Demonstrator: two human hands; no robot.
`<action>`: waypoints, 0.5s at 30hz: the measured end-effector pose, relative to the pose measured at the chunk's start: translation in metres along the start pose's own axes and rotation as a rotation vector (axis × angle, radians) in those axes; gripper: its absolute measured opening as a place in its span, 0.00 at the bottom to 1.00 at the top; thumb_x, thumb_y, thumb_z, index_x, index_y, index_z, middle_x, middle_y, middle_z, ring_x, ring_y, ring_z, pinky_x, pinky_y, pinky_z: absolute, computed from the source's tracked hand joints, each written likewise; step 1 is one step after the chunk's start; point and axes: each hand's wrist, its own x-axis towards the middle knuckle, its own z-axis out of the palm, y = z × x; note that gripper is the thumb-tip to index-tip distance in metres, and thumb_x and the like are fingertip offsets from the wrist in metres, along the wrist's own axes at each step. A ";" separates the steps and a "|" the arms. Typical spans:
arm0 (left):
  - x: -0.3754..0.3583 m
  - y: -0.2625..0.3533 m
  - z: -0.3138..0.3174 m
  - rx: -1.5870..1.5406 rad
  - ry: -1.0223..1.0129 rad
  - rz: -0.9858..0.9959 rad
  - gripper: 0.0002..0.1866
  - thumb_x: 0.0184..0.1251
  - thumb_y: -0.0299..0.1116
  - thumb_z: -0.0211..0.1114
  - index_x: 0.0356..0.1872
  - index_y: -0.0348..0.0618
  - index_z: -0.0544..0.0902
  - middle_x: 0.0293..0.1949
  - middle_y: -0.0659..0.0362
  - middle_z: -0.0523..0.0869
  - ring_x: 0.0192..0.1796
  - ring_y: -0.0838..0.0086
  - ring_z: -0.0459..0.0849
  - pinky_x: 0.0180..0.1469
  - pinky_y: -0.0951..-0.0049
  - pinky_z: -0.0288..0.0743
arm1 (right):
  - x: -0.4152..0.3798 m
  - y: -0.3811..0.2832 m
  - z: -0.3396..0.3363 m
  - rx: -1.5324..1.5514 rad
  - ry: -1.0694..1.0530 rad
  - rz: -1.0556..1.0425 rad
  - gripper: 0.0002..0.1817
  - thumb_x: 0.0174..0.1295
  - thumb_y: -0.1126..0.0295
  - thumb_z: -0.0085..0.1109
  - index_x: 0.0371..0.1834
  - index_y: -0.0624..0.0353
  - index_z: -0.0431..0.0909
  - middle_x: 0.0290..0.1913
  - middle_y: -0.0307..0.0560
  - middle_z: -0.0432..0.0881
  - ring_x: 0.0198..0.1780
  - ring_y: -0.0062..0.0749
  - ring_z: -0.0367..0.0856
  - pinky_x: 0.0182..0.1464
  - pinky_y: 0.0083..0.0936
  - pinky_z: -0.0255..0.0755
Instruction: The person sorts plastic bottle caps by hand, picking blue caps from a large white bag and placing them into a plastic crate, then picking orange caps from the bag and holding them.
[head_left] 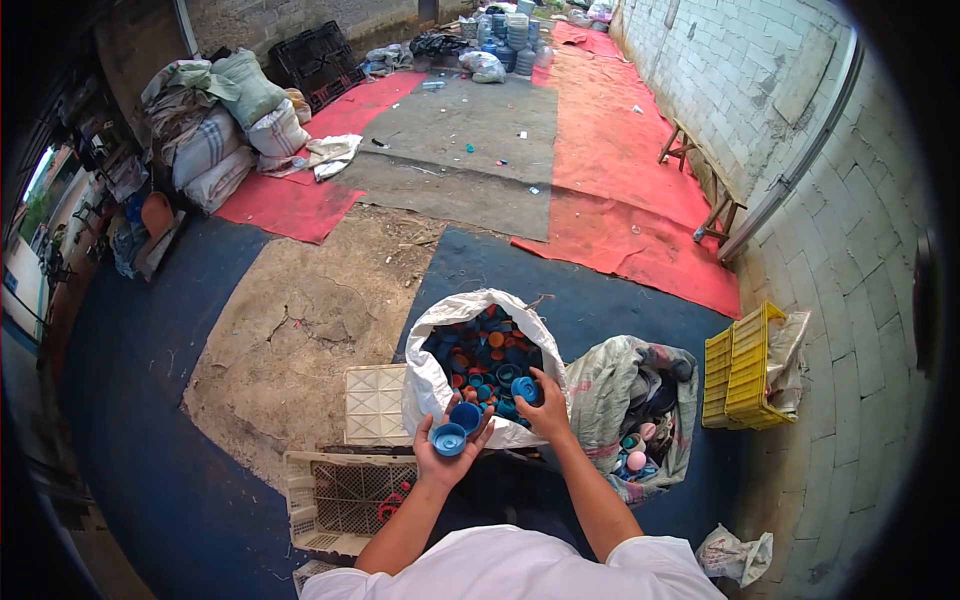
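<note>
Palm up, my left hand (452, 462) holds two blue caps: a light blue cap (448, 439) on the fingers and a darker blue cap (466, 416) beside it. My right hand (545, 408) grips another blue cap (525, 389) between thumb and fingers. Both hands are over the near side of an open white sack (419, 388). Inside the sack lie many blue, teal, orange and red caps (484, 350).
A second open sack (600, 385) with mixed items stands at the right, beside yellow crates (741, 368). Beige crates (345, 495) are at the left. Farther off are stuffed sacks (215, 145), a wooden bench (704, 180) and water jugs (517, 32).
</note>
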 end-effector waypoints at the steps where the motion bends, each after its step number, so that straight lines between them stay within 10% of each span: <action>1: 0.002 0.000 0.003 0.010 -0.012 0.012 0.32 0.71 0.51 0.57 0.72 0.46 0.73 0.74 0.47 0.73 0.78 0.40 0.64 0.79 0.40 0.60 | 0.001 -0.002 -0.002 -0.016 0.004 -0.026 0.34 0.50 0.60 0.77 0.63 0.58 0.80 0.52 0.57 0.83 0.52 0.50 0.85 0.56 0.40 0.79; 15: 0.037 0.002 0.022 0.011 -0.192 0.014 0.39 0.71 0.55 0.58 0.79 0.47 0.66 0.81 0.54 0.64 0.82 0.50 0.59 0.84 0.39 0.39 | 0.004 -0.142 -0.019 0.082 0.001 -0.364 0.36 0.54 0.64 0.78 0.67 0.59 0.76 0.59 0.51 0.82 0.53 0.44 0.80 0.58 0.37 0.75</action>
